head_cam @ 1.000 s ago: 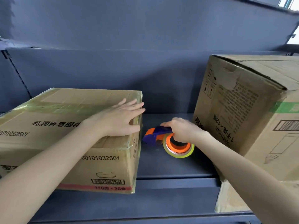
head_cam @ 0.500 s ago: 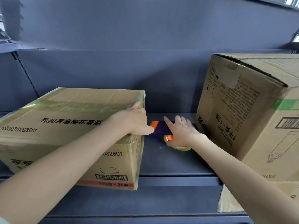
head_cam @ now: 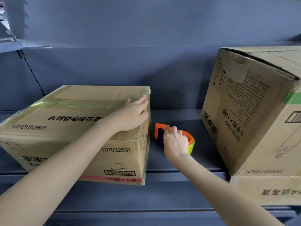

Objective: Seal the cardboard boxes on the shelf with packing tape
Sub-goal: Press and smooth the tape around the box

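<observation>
Soft, even, cool light fills the frame. The tape (head_cam: 78, 101) over the left box (head_cam: 65, 144) shows a faint greenish sheen (left of centre). Dim, loose shadows lie on the shelf (head_cam: 208, 144) beside both boxes. Print in the middle is sharp; the right box (head_cam: 254, 111) leans and shelf lines bow toward the edges.

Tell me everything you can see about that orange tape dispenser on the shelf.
The tape dispenser has a bright orange plastic frame with a dark blue part, and it carries a roll of yellowish clear tape. It lies on the dark blue shelf between the taped left box and the taller right box, nearer the left one but seemingly not touching it. The right hand covers its middle, fingers curled over the roll.
</observation>
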A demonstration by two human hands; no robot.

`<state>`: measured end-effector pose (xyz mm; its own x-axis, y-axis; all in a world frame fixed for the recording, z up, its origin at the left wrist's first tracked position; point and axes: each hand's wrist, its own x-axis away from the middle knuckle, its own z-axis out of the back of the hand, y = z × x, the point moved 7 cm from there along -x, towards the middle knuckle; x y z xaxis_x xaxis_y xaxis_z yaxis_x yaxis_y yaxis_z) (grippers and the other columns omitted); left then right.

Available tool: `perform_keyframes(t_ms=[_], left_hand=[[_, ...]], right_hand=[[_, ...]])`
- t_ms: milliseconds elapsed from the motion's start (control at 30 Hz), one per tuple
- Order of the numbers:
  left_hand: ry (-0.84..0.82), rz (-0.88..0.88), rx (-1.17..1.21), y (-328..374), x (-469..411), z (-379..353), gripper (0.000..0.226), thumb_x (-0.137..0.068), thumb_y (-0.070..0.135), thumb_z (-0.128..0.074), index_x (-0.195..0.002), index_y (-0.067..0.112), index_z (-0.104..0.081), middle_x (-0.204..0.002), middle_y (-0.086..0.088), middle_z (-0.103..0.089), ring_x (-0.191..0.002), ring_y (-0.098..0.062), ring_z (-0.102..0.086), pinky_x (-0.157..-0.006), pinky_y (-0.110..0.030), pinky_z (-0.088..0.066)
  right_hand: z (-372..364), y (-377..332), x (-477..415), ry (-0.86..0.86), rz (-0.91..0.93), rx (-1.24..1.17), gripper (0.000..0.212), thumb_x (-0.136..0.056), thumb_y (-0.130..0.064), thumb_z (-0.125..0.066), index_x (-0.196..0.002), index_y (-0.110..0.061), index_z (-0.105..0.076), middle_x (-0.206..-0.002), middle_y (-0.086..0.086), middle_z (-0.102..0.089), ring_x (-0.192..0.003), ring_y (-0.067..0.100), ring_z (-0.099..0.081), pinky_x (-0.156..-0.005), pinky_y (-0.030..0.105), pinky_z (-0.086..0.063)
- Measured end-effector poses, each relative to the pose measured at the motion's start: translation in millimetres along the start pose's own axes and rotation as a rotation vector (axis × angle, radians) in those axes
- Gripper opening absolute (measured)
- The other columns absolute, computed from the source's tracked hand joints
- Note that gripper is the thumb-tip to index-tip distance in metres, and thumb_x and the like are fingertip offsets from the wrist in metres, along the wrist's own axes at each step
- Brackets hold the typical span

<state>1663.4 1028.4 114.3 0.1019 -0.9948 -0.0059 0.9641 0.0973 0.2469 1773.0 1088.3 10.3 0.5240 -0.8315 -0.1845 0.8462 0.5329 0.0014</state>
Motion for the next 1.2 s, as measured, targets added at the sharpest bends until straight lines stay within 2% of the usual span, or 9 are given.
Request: perform_keyframes(t_ms=[167,333,467,533,600,700,867,1067,1200], left_hand=[[-0.033,0.007,-0.107,-3.4,-1.1,-2.3,0.055,-0.1,0.04,-0.016,-0.149,0.021,0.001,-0.155,0.005,0.007,-0.143,-0.018,0.009,-0.111,-0.029,0.005],[-0.121,0.031,-0.104,-22.5,7.3,4.9,0.064,-0.096,0.051,-0.012,-0.148,0.015,0.0,-0.155,0.001,0.009,-0.142,-0.01,0.007,-0.111,-0.026,0.004],[-0.132,0.055,-0.17,-50.6,19.6,17.3,0.062,-0.098,0.047,-0.011,-0.147,0.013,0.001,-0.155,-0.001,0.008,-0.142,-0.01,0.005,-0.109,-0.022,0.005],[-0.104,0.035,-0.126,-54.7,24.0,20.5,0.058,-0.1,0.042,-0.016,-0.148,0.012,-0.003,-0.156,-0.001,0.003,-0.142,-0.01,0.003,-0.111,-0.023,0.004],[-0.098,-0.002,-0.091,-52.6,27.8,15.7,0.056,-0.101,0.036,-0.021,-0.149,0.013,-0.005,-0.157,-0.003,0.0,-0.143,-0.011,0.003,-0.112,-0.025,0.004],[-0.114,-0.025,-0.143,-54.2,28.2,5.2,0.057,-0.1,0.034,-0.017,-0.148,0.013,0.003,-0.156,-0.003,0.009,-0.142,-0.011,0.01,-0.116,-0.029,0.006],[-0.142,-0.063,0.026,-76.1,34.0,18.8,0.057,-0.099,0.038,-0.03,-0.149,0.019,-0.01,-0.156,0.008,0.001,-0.141,-0.002,0.004,-0.108,-0.018,0.004],[-0.123,0.224,-0.111,-161.2,55.5,45.2,0.063,-0.094,0.058,-0.018,-0.149,0.029,-0.009,-0.155,0.007,0.008,-0.143,-0.018,0.009,-0.114,-0.043,0.01],[-0.141,0.239,-0.137,-169.9,63.1,33.3,0.064,-0.094,0.058,-0.015,-0.149,0.03,0.003,-0.155,0.006,0.015,-0.141,-0.019,0.017,-0.113,-0.048,0.012]], right_hand=[[-7.7,8.0,7.3,0.003,-0.073,-0.045,0.031,-0.085,-0.005,-0.052,-0.113,-0.008,-0.042,-0.112,0.012,-0.049,-0.097,0.029,-0.055,-0.058,0.032,-0.037],[26.8,8.5,1.1,0.129,-0.066,0.042,0.036,-0.097,-0.035,-0.039,-0.112,-0.007,-0.054,-0.113,0.012,-0.053,-0.104,0.032,-0.048,-0.085,0.036,-0.036],[100.2,-21.8,-6.5,0.434,0.099,-0.504,0.037,-0.098,-0.02,-0.037,-0.126,0.0,-0.05,-0.131,0.015,-0.05,-0.124,0.03,-0.04,-0.101,0.031,-0.029],[116.0,-53.5,-17.5,0.291,0.226,-0.661,0.043,-0.099,-0.017,-0.033,-0.138,0.001,-0.037,-0.148,0.014,-0.032,-0.141,0.025,-0.019,-0.112,0.027,-0.015],[113.2,-84.0,-26.0,0.107,0.31,-0.568,0.048,-0.1,-0.021,-0.028,-0.143,0.001,-0.027,-0.154,0.014,-0.017,-0.144,0.024,-0.004,-0.116,0.03,-0.004],[96.0,-104.4,-30.1,-0.08,0.347,-0.286,0.049,-0.102,-0.028,-0.016,-0.144,-0.007,-0.027,-0.155,0.012,-0.018,-0.144,0.022,-0.009,-0.117,0.033,-0.004],[100.8,-107.4,-25.5,-0.125,0.311,-0.212,0.052,-0.101,-0.036,-0.019,-0.146,-0.009,-0.023,-0.156,0.006,-0.015,-0.144,0.018,-0.01,-0.114,0.028,-0.006],[105.0,-128.8,-26.8,-0.209,0.205,-0.025,0.06,-0.099,-0.043,-0.019,-0.148,-0.009,-0.01,-0.157,0.004,-0.004,-0.145,0.023,-0.002,-0.117,0.044,-0.005],[91.9,-162.9,-27.1,-0.262,0.249,-0.092,0.068,-0.095,-0.057,-0.013,-0.149,-0.019,0.0,-0.157,-0.003,0.006,-0.144,0.02,0.008,-0.115,0.048,0.005]])
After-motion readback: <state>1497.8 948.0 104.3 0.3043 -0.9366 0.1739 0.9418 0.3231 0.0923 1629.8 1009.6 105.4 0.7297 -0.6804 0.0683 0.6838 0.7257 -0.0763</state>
